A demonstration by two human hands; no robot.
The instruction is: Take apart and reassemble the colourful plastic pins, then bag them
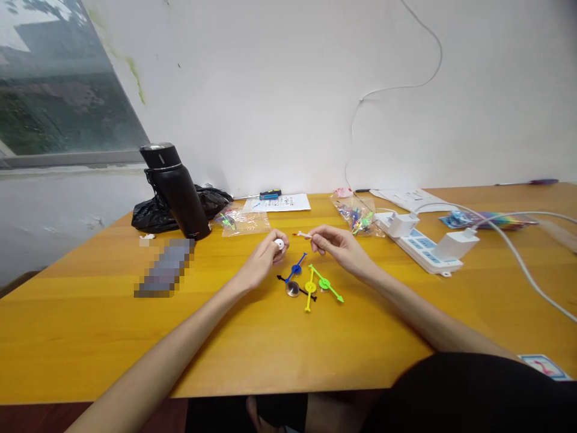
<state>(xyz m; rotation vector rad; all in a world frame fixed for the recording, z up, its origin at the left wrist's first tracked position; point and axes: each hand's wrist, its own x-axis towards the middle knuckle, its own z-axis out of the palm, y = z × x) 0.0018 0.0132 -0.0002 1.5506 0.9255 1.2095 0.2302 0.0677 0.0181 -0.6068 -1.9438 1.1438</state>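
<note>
Table (270, 349): four colored arrows (310, 287), two bags (246, 221)

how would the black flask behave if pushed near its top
Probably tips rather than slides: the black flask stands tall on a narrow base. Round-bodied, it would likely roll once down. Its smooth wall may be slippery.

A black cylindrical metal flask (178, 195) stood on the yellow wooden table (90, 343), just beside a crumpled black plastic bag (214, 199). A printed white paper sheet (282, 203) lay near the wall. A white plastic power strip (424, 248), carrying a white boxy plug adapter (457, 243), lay at right, well apart from the flask.
</note>
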